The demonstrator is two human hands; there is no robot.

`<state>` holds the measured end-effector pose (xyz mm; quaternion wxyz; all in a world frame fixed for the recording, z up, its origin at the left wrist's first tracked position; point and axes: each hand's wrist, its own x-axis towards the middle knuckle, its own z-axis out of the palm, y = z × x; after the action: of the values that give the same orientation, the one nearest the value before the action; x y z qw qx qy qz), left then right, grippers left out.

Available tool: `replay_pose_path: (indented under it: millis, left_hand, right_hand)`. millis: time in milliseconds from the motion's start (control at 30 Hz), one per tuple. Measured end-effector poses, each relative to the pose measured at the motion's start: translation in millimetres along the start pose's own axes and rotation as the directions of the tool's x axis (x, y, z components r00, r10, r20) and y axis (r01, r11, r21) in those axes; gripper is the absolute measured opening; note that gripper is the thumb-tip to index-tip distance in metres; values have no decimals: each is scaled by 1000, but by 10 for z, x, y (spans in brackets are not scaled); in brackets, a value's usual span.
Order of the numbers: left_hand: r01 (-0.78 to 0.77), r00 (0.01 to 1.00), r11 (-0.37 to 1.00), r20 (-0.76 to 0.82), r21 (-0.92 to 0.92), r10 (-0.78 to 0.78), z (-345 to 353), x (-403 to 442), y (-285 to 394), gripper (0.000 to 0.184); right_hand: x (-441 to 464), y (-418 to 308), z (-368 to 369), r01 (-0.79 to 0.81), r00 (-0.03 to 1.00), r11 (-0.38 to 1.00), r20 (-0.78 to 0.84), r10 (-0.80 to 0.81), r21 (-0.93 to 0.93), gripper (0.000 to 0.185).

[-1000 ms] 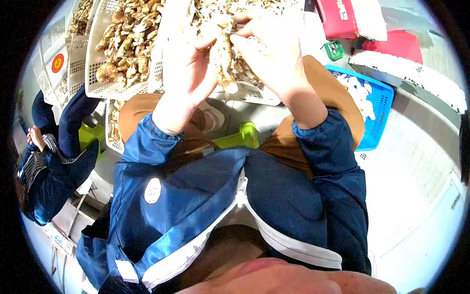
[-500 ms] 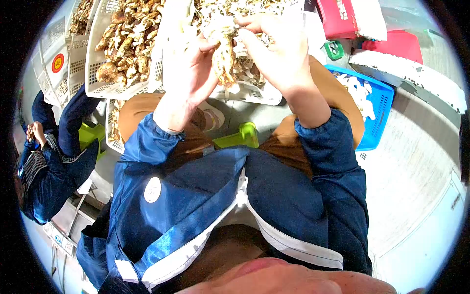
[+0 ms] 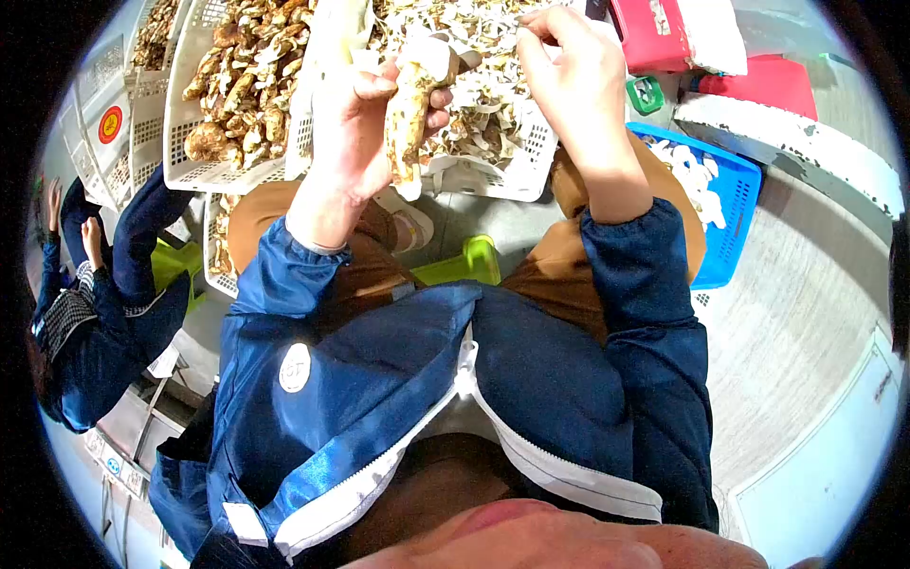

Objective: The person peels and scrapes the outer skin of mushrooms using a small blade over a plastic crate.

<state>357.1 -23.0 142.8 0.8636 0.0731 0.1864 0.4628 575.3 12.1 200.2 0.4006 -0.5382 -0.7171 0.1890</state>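
Observation:
A long pale brown mushroom (image 3: 408,119) is held by my left hand (image 3: 353,123), its fingers wrapped round the stem and its narrow end pointing down toward my lap. My right hand (image 3: 575,81) is raised to the right of it, apart from the mushroom, with thumb and fingertips pinched together. Whatever is between those fingertips is too small and bright to make out. Beneath both hands lies a white perforated basket (image 3: 519,180) filled with pale peelings and scraps (image 3: 483,123).
A white crate (image 3: 175,142) of brown mushrooms (image 3: 248,90) stands at the left. At the right are a blue basket (image 3: 737,223) with white pieces, a green container (image 3: 646,95) and red items (image 3: 654,38). A co-worker (image 3: 104,313) sits at the far left.
My right hand has moved away from the mushroom, up and right. My left hand has shifted slightly left with the mushroom, now more plainly visible. The co-worker's hands have moved apart.

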Motion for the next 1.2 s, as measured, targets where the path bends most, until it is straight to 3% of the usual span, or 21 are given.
replay_pose_path:
  millis: [33,167,200,333,433,467,567,600,700,800,1000,1100,1200]
  left_hand:
    - [17,1000,1000,5,-23,-17,13,-8,17,46]
    - [-19,1000,998,-9,-64,19,48,-20,4,51]
    - [-6,1000,1000,-21,15,6,21,-32,-1,48]
    - [-66,977,998,-201,-7,63,137,-16,-62,36]
    - [-95,977,995,-190,19,97,89,19,-96,34]
    - [-37,994,999,-103,-35,33,28,17,-112,33]
    - [-116,969,992,-213,41,122,72,-34,-251,33]
    - [-76,984,997,-164,6,76,43,-2,-201,33]
    - [-55,993,998,-103,14,56,20,-5,-188,33]
    - [-80,992,992,-109,-96,69,61,-5,-219,33]
    - [-53,997,991,-64,-119,45,70,-22,-188,32]
    - [-43,997,991,-75,-125,34,-2,-16,-193,33]
    - [-34,999,995,31,-95,37,13,-11,-174,33]
  right_hand:
    - [8,-26,-4,82,996,995,-28,-84,-49,4]
    - [-104,-28,134,167,971,983,187,-151,-73,9]
    - [-131,-1,188,176,972,984,159,-175,4,10]
    - [-166,16,257,256,955,959,123,-270,120,8]
    - [-183,-35,233,208,960,962,152,-236,180,9]
    - [-198,-24,256,195,968,969,129,-215,148,10]
    - [-233,0,276,84,969,983,216,-119,162,10]
    - [-211,-22,270,186,971,970,120,-205,156,10]
    - [-213,-51,275,203,972,973,101,-214,109,9]
    - [-217,-36,331,316,947,948,46,-317,22,9]
    - [-216,-98,309,297,953,955,55,-298,21,4]
    - [-223,-52,331,281,957,959,60,-284,40,10]
    - [-237,-39,333,258,964,965,58,-261,53,10]
